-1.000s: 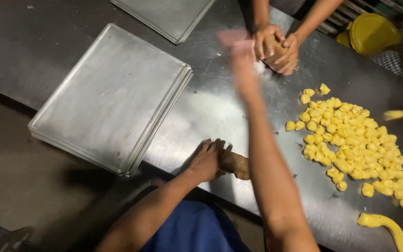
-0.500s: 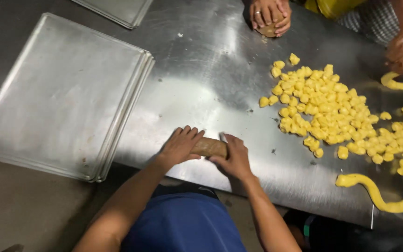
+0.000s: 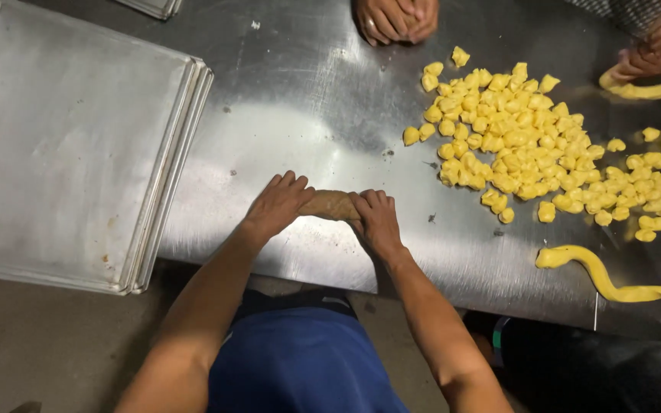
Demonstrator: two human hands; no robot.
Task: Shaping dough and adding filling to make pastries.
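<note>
Left hand [image 3: 277, 205] and right hand [image 3: 376, 219], palms flat and fingers extended, press the brown dough roll [image 3: 330, 205] as before, on the table [image 3: 300, 115] right of the trays [image 3: 78, 145], left of the yellow pieces [image 3: 529, 145].

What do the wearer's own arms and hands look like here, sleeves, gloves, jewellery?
Both arms are bare to above the elbow, with no sleeves in view. The left hand and right hand wear no gloves, and no rings or watch show. A blue garment covers the torso.
</note>
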